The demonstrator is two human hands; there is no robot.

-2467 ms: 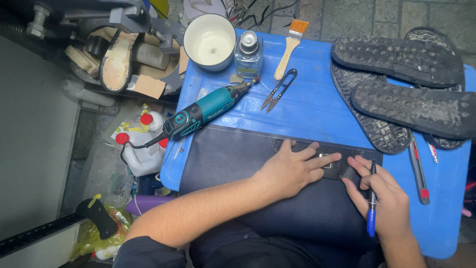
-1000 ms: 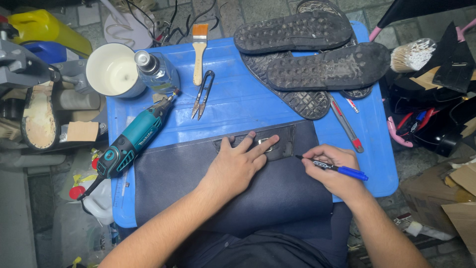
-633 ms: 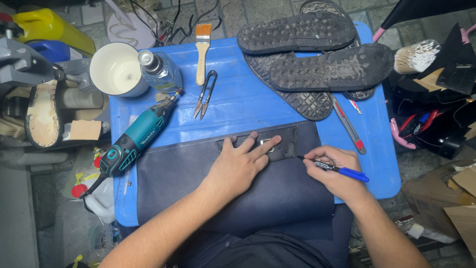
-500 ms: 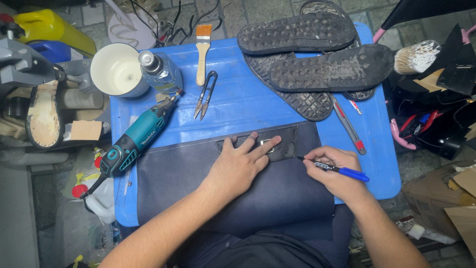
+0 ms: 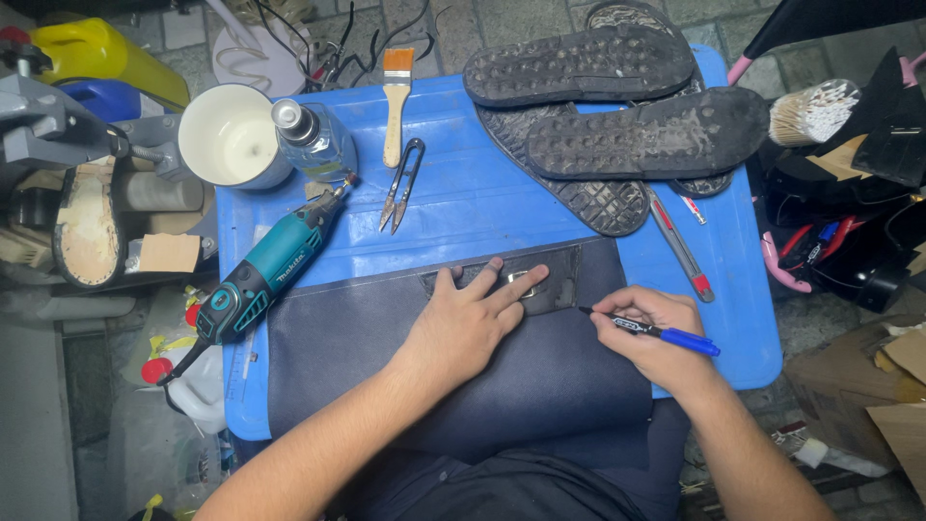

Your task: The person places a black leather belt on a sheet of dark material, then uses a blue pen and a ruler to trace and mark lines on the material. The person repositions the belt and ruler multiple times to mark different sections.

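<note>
Left hand (image 5: 463,323) flat, fingers spread, pressing dark strip (image 5: 540,287) onto navy sheet (image 5: 386,367) | right hand (image 5: 651,333) pinched on blue pen (image 5: 666,335), tip at strip's right end | sheet near-centre on blue board (image 5: 482,203) | grinder (image 5: 265,280) left, soles (image 5: 617,106) far right

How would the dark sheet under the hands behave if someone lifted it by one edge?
The dark sheet would probably flop: it looks thin and drapes past the blue board. The left hand presses it flat, so it may slide.
</note>
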